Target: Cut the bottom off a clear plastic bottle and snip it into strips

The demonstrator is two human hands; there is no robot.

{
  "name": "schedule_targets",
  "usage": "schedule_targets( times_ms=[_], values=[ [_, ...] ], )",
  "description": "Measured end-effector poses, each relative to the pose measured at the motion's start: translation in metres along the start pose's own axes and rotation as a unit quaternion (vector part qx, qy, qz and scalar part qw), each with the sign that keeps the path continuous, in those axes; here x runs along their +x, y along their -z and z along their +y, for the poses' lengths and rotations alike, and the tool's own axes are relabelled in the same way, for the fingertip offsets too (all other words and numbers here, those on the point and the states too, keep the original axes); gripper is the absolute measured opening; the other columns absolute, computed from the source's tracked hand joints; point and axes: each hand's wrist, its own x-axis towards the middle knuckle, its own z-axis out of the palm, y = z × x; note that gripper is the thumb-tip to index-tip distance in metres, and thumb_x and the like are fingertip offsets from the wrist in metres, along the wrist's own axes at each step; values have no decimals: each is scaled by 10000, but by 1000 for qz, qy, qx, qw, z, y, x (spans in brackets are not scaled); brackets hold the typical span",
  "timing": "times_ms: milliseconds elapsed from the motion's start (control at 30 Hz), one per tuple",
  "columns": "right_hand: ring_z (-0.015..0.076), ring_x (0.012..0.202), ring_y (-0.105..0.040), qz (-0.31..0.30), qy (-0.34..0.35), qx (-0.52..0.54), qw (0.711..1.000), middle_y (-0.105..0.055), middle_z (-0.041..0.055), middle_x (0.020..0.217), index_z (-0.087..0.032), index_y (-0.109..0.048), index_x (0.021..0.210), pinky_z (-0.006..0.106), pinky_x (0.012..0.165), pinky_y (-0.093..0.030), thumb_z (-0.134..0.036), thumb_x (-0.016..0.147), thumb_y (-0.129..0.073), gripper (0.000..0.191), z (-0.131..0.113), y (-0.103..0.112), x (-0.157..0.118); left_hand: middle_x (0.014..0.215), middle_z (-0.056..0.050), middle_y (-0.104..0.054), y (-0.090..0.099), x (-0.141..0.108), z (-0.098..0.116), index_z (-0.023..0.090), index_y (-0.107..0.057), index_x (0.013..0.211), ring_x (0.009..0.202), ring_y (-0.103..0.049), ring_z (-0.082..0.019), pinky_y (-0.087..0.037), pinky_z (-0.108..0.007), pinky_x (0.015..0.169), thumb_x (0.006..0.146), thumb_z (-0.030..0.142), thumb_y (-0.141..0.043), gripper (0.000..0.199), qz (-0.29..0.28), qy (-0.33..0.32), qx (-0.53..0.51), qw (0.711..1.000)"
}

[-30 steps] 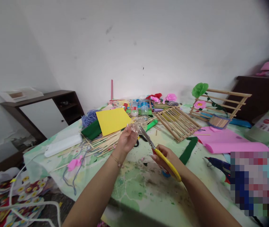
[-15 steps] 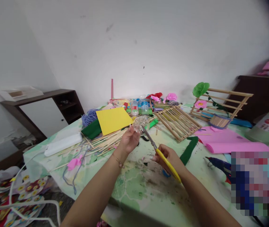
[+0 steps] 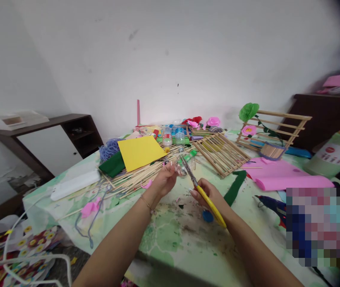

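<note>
My left hand (image 3: 167,178) pinches a clear piece of plastic bottle (image 3: 188,162) above the table, its open rim turned toward my right. Yellow-handled scissors (image 3: 206,198) are in my right hand (image 3: 207,192), with the blades pointing up and left against the plastic. The exact contact between blade and plastic is hard to make out. On the tabletop below my right hand lies a blue round cap (image 3: 208,216). Behind the plastic are thin wooden sticks (image 3: 140,175) and a yellow sheet (image 3: 140,152).
Two plastic bottles (image 3: 167,136) stand at the back. A stick lattice (image 3: 222,154), a rack with paper flowers (image 3: 286,132), pink paper (image 3: 289,175) and a glue gun (image 3: 273,204) are on the right. A white power strip (image 3: 76,184) lies left.
The clear plastic has turned and shows a rounder shape beside the blades. The view has shifted slightly, and more of the blue cap shows.
</note>
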Motion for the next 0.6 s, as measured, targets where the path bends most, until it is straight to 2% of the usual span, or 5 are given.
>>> schedule_targets(
  times_ms=[167,333,467,600],
  values=[
    [69,484,-298,-16,-24,-4,1000,-359,-98,548,-223,-363,696,205,443,-239,-477,666,-707,429,-1,1,-1,585,27,-562,4,1,1,142,-596,614,563,-496,-92,-402,-231,601,517,332,-874,351,-6,6,14,1000],
    [82,504,-350,25,-12,-77,997,-415,-81,556,-221,-375,688,203,450,-271,-380,669,-670,336,3,-1,-1,585,41,-551,4,0,0,141,-588,619,557,-495,-72,-423,-209,597,506,339,-885,375,19,16,-7,1000],
    [82,436,-352,31,-44,-99,994,-430,-80,518,-223,-394,695,205,410,-268,-377,694,-595,253,3,-4,-3,588,41,-560,1,0,0,143,-576,608,564,-517,-72,-444,-210,600,505,293,-888,361,17,6,-24,1000],
    [76,393,-348,37,-71,-109,991,-415,-72,476,-213,-420,657,207,391,-247,-406,733,-593,270,-4,-8,-8,577,38,-575,0,1,-2,138,-572,604,550,-532,-75,-465,-216,612,527,258,-880,340,47,20,-27,998]
  ],
)
